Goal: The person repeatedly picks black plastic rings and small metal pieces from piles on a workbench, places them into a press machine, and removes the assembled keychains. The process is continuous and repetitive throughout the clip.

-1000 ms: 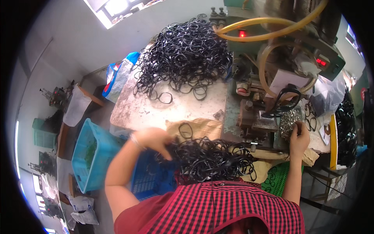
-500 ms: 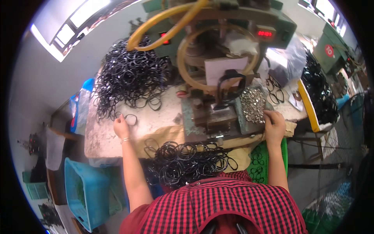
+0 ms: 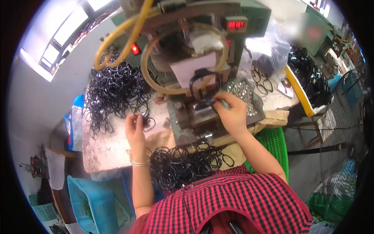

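My left hand [image 3: 135, 132] is closed over the worktable, with a small black band [image 3: 153, 124] pinched at its fingertips. My right hand [image 3: 233, 115] reaches over the press's metal die block [image 3: 206, 119], thumb and forefinger together. Whatever lies between them is too small to make out. Those fingertips are beside the lower end of an upright black loop [image 3: 192, 86] standing at the die. Small shiny metal pieces [image 3: 238, 89] fill a tray right behind my right hand. A big heap of black bands [image 3: 113, 87] lies beyond my left hand.
More black bands [image 3: 175, 165] lie at the table's front edge, against my checked apron. The green press [image 3: 255, 19] carries a yellow hose [image 3: 134, 35] and red-lit displays. A blue basket [image 3: 91, 201] stands lower left, a green basket [image 3: 274, 142] at right, near a fan [image 3: 335, 136].
My right hand has moved left from the metal-piece tray to the black loop at the die. My left hand has shifted right with a black band. The whole view has turned somewhat.
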{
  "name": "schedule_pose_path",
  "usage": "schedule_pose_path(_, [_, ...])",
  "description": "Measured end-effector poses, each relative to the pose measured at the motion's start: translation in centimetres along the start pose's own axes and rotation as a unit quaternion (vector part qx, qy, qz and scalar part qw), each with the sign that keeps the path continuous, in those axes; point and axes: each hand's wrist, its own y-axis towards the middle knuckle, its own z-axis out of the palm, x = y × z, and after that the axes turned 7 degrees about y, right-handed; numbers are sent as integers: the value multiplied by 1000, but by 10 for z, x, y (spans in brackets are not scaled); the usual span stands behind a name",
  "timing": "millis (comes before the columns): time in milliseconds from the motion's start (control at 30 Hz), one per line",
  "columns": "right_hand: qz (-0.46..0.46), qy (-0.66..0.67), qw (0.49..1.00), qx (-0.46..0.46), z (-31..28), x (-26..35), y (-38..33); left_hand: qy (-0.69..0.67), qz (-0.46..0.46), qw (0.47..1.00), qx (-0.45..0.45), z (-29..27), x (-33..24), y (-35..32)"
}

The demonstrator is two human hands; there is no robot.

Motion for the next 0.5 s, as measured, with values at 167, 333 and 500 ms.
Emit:
schedule_pose_path(167, [97,201,973,62,8,5,6,-120,155,981,-4,33,-94,-12])
schedule_pose_path(333, [183,389,902,30,27,23,1,-72,296,952,16,58,-138,1])
schedule_pose_path(500, [105,294,950,25,19,38,-17,-71,306,949,8,55,-144,-22])
